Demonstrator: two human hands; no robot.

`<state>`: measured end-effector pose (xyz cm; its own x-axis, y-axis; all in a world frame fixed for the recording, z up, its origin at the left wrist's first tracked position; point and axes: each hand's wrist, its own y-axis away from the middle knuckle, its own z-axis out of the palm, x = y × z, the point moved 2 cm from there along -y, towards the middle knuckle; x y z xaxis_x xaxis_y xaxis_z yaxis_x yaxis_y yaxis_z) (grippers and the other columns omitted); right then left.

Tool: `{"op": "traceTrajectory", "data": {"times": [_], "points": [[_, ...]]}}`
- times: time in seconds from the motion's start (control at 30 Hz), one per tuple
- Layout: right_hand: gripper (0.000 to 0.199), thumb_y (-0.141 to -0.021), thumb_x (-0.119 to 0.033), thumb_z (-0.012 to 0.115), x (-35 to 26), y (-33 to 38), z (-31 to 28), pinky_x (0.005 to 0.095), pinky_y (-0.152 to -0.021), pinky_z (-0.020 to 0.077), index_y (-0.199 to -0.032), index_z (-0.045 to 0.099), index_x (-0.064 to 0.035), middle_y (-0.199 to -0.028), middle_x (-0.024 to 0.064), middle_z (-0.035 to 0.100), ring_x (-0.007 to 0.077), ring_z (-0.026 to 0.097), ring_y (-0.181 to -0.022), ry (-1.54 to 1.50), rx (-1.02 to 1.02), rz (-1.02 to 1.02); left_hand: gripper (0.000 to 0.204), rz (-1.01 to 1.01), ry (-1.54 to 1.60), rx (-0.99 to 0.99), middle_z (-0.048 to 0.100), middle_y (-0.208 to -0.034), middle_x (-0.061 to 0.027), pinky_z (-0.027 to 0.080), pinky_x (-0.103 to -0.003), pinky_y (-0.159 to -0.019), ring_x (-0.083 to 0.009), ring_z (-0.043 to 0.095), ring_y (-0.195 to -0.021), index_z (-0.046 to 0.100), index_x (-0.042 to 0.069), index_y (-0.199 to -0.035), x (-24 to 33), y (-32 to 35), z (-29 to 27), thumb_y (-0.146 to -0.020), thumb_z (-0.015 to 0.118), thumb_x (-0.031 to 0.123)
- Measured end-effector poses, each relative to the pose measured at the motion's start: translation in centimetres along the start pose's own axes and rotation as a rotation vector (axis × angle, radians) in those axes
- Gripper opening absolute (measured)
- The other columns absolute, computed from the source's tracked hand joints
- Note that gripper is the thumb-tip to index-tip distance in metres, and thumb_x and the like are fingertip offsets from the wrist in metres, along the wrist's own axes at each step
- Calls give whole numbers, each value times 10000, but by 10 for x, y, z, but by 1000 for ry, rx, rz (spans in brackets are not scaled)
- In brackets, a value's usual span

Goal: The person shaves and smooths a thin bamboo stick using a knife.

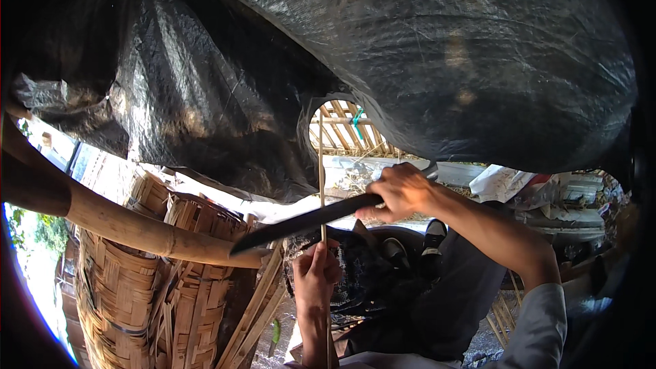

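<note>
A thin, pale bamboo strip (322,157) stands nearly upright in front of me. My left hand (316,270) is closed round its lower part, and the strip continues down past my wrist. In my right hand (402,191) is a machete, gripped by its handle. Its long dark blade (294,227) points left and slightly down, crossing the strip just above my left fist. Whether the edge is cutting into the strip, I cannot tell. A dark patterned cloth (348,280) lies right beside my left hand.
Black plastic sheeting (492,61) hangs low overhead. A thick bamboo pole (150,229) runs in from the left, ending near the blade tip. Woven bamboo baskets (116,287) stand below it, with split bamboo slats (256,307) alongside. Dark shoes (434,236) show beyond my lap.
</note>
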<state>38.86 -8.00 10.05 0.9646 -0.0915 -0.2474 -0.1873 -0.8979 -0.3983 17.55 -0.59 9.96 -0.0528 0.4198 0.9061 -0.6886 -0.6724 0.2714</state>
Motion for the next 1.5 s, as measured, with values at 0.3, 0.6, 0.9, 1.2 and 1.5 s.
{"op": "traceTrajectory", "data": {"times": [0.3, 0.6, 0.9, 1.2, 1.5], "points": [[757, -866, -635, 334, 31, -3, -26, 408, -595, 504, -656, 613, 36, -540, 144, 580, 296, 612, -545, -301, -248, 529, 248, -66, 1, -42, 322, -556, 59, 200, -215, -406, -35, 256, -442, 560, -65, -937, -16, 9, 5, -930, 496, 174], [677, -753, -719, 442, -27, 11, -3, 404, -451, 464, -751, 628, -67, -417, 95, 470, 255, 517, -371, -40, -395, -147, 234, -45, -148, 39, 345, -539, 42, 247, -216, -396, -50, 306, -432, 578, -59, -907, -22, 0, 4, -914, 523, 169], [698, -886, -608, 299, 39, -3, -17, 418, -535, 478, -798, 648, -10, -587, 163, 600, 285, 619, -565, -431, -143, 447, 227, -14, -107, 23, 378, -554, 48, 226, -201, -391, -35, 308, -430, 586, -70, -935, -12, 6, 11, -908, 542, 151], [647, -765, -666, 492, 10, 4, -19, 420, -490, 462, -617, 598, -45, -461, 130, 509, 299, 558, -459, -34, -470, -51, 224, 15, -78, -44, 393, -530, 41, 247, -197, -382, -29, 342, -420, 599, -65, -895, -19, 1, 15, -908, 539, 150], [646, -913, -536, 314, 66, 0, -11, 439, -645, 454, -671, 558, 11, -589, 162, 570, 280, 617, -644, -400, -260, 643, 229, 14, -195, 25, 392, -528, 40, 236, -211, -366, -32, 307, -407, 594, -88, -931, -16, 13, 13, -907, 532, 130]]}}
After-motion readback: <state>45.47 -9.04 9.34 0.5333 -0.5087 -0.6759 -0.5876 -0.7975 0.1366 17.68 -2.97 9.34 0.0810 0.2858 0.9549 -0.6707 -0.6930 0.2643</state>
